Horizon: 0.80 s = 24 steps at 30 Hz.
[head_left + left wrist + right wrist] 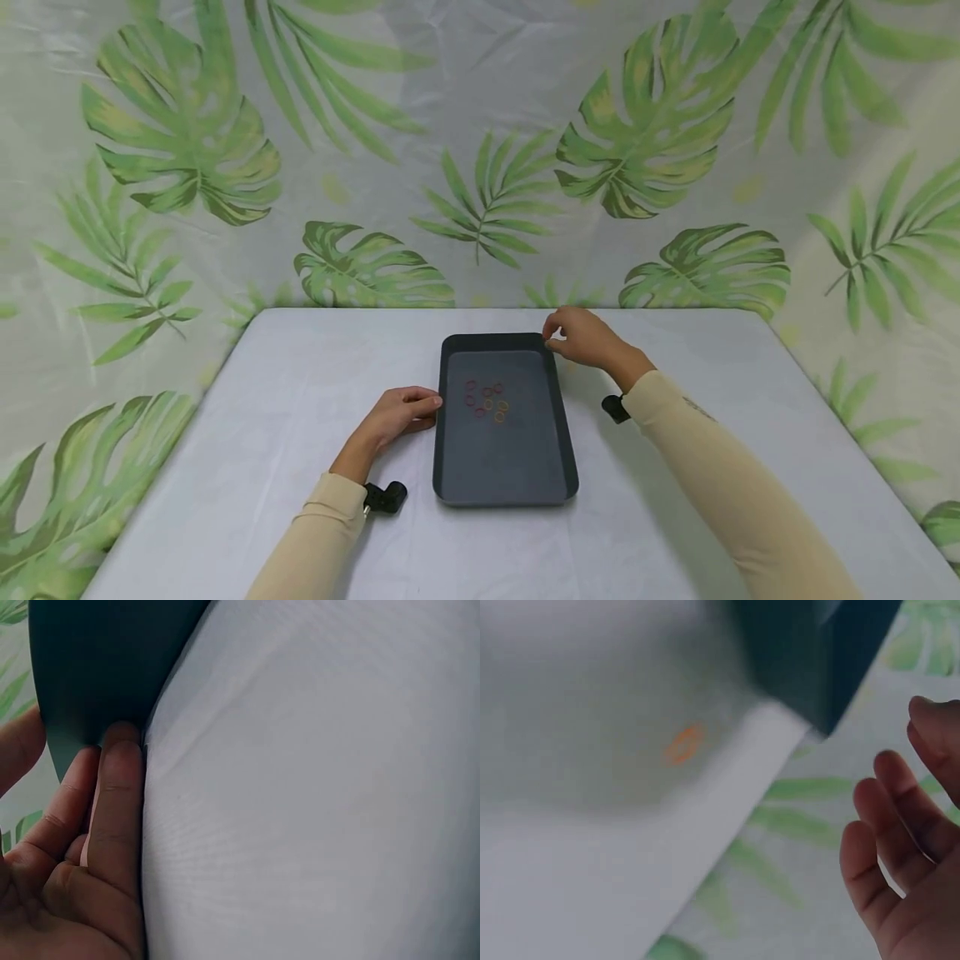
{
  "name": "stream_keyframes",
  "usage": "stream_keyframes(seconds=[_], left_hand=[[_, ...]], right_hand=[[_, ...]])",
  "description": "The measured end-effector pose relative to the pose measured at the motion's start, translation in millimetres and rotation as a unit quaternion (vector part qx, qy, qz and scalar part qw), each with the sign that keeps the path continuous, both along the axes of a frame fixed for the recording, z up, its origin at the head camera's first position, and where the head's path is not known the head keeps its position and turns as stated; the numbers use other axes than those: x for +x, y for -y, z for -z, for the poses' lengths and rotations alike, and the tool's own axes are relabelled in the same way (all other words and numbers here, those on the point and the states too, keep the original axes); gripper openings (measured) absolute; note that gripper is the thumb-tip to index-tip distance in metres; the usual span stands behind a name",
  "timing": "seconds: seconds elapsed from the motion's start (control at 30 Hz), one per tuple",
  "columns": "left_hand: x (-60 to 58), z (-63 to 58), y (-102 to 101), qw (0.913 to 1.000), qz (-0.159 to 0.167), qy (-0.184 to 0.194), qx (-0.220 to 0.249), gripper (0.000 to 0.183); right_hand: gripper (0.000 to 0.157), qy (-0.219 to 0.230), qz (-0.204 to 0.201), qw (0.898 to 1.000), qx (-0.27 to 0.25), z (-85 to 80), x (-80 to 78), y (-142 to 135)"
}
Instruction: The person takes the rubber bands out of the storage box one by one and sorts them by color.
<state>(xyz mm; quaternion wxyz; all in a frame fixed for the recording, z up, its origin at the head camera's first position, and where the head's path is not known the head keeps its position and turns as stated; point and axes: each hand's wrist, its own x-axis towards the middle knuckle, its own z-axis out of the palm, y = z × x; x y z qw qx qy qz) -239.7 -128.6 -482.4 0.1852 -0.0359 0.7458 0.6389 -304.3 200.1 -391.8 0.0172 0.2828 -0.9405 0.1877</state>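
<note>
A dark grey rectangular tray [525, 467] lies on the white table. On its floor are several small, thin pink rings [480, 412] and a few yellow-orange rings [499, 417], like rubber bands. My left hand [401, 412] is at the tray's left side, fairly straight fingertips [120, 754] touching the outer wall, thumb near the rim. My right hand [585, 337] is by the far right corner; its fingers [866, 847] are loosely bent, and nothing shows between them. In the right wrist view, a blurred orange ring [684, 745] appears over the table beside the tray.
The white-covered table [315, 358] extends around the tray, its far edge just behind it. A leaf-printed cloth [495, 100] hangs at the back and sides. A small black camera [386, 497] sits at the left wrist and another [615, 408] at the right.
</note>
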Motion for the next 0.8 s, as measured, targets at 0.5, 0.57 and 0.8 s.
stream_keyframes(seconds=[0.5,0.57,0.8], left_hand=[[-0.2,-2.9,0,1.0000,-0.001,0.001,0.008,0.028],[-0.1,-3.0,0,1.0000,-0.001,0.001,0.007,0.029],[1.1,-2.2,1,1.0000,0.002,0.004,0.009,0.028]], right_hand=[[0.017,0.067,-0.059,0.996,0.001,-9.1,1.4,74],[0.019,0.081,-0.058,0.995,0.000,-2.7,1.4,78],[0.021,0.110,-0.049,0.993,-0.011,19.4,1.4,90]])
